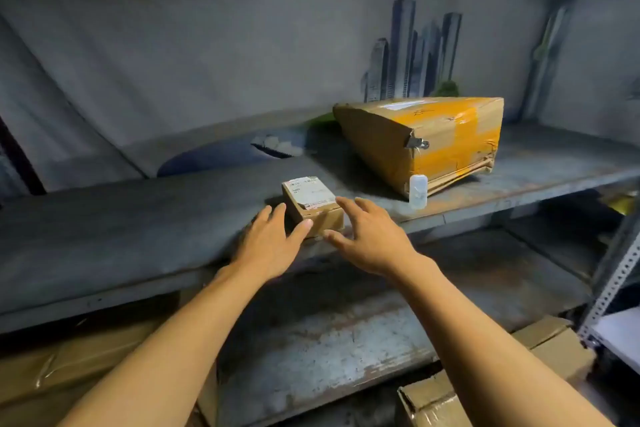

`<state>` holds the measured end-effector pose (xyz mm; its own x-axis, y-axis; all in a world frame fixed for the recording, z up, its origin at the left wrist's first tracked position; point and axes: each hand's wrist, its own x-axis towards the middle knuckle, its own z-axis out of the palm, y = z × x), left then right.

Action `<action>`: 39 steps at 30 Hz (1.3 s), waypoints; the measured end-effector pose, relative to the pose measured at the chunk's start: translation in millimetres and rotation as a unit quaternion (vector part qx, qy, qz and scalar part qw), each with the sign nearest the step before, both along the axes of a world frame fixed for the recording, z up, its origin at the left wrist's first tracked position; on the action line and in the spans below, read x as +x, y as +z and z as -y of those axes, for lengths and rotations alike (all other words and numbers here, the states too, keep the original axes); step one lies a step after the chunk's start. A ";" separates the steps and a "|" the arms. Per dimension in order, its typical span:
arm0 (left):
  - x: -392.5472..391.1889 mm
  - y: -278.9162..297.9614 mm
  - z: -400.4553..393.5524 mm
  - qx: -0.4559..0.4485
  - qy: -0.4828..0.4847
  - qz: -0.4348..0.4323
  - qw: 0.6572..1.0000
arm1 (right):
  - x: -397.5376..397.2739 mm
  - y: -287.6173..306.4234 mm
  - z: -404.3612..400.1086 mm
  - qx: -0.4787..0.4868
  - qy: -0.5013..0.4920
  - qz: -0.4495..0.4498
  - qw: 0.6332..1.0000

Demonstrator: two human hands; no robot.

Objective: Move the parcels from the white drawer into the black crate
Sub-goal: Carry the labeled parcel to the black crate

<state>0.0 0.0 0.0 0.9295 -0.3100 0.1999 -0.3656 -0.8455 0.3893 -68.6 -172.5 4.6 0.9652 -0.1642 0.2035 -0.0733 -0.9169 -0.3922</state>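
A small parcel (312,206) sits at the front edge of a shelf (138,218); a larger parcel (422,142) lies behind and to its right; a left hand (268,246) and right hand (370,236) flank the small parcel; cartons (554,350) lie below.

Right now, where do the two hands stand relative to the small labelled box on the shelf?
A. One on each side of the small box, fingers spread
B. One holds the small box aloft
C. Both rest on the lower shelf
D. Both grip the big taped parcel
A: the left hand and right hand flank the small box, fingers spread, while it sits on the shelf.
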 end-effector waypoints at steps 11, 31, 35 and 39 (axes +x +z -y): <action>55.3 -20.4 29.4 -0.284 -0.043 -0.138 0.948 | 69.4 -3.2 -8.8 0.177 -0.043 0.022 0.983; 57.7 54.4 102.1 -0.550 -0.273 -0.048 0.787 | 47.6 47.0 8.7 0.212 -0.203 0.410 0.864; 17.9 63.8 138.6 -0.550 -0.352 -0.074 0.754 | -3.5 55.0 32.3 0.180 -0.262 0.441 0.839; -36.6 59.2 176.2 -0.534 -0.415 -0.124 0.726 | -73.6 53.1 51.1 0.150 -0.329 0.456 0.813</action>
